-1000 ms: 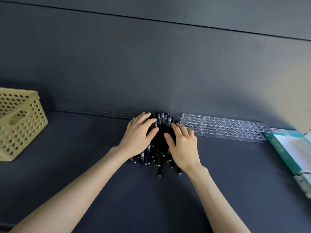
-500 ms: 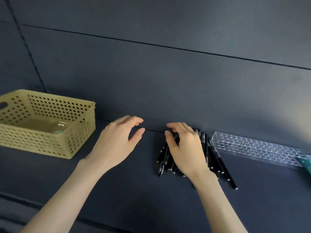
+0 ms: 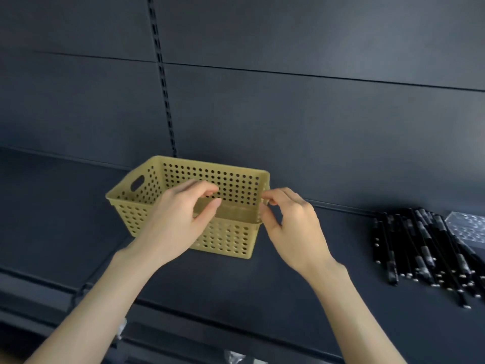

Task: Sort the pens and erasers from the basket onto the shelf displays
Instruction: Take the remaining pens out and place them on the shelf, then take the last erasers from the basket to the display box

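Note:
A yellow perforated basket (image 3: 236, 179) stands on the dark shelf (image 3: 236, 285) near the back panel. My left hand (image 3: 173, 224) hovers in front of its near rim with fingers loosely curled and nothing in them. My right hand (image 3: 291, 227) is at the basket's right end, and its curled fingertips and thumb meet the rim there. Whether it grips the rim is unclear. No item shows inside the basket, and my left hand hides part of the inside. A pile of black pens (image 3: 420, 248) lies on the shelf at the far right.
A clear acrylic pen holder (image 3: 469, 227) with rows of holes sits behind the pens at the right edge. A slotted upright rail (image 3: 162, 82) runs down the back panel to the basket. The shelf's front edge crosses below my forearms.
The view has swung left, so the pens now lie at the far right. Both hands have left the pen pile and moved to the basket, left hand in front, right hand at its right rim.

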Demonstrator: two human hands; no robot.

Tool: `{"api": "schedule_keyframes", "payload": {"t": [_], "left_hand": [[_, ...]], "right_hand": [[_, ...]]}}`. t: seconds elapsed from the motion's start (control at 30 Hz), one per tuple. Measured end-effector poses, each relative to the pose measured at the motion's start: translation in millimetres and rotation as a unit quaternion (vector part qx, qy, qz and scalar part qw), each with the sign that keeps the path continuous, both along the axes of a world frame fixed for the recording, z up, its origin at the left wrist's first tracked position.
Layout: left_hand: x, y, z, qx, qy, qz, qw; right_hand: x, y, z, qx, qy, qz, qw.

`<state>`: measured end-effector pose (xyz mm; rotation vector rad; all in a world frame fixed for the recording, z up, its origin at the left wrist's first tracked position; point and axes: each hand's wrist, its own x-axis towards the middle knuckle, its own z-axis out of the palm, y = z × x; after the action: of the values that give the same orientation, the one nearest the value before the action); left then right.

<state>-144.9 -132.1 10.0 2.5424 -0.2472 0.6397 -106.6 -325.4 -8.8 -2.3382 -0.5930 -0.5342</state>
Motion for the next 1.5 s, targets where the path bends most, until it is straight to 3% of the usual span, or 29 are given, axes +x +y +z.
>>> {"api": "schedule_keyframes", "payload": {"t": [0.23,0.57,0.83,1.1,1.5], "left_hand": [[47.8,51.2,4.2,0.021,0.047,-0.036,0.998],[121.0,93.4,-9.9,0.072,0.216,-0.099,0.969],[165.0,100.5,-25.4,0.130,0.384,-0.218,0.887],[183.2,94.0,-47.8,0.167,0.465,-0.342,0.799],[176.5,89.2,-69.4,0.144,0.465,-0.301,0.820]], "right_hand": [[38.3,55.2,7.2,-0.044,0.010,0.019,0.999],[102.2,86.1,-0.5,-0.146,0.100,0.098,0.979],[128.2,97.1,-7.7,-0.270,0.275,0.136,0.913],[140.2,113.4,-21.3,-0.364,0.385,0.121,0.839],[142.1,120.7,-32.5,-0.403,0.410,0.129,0.808]]}}
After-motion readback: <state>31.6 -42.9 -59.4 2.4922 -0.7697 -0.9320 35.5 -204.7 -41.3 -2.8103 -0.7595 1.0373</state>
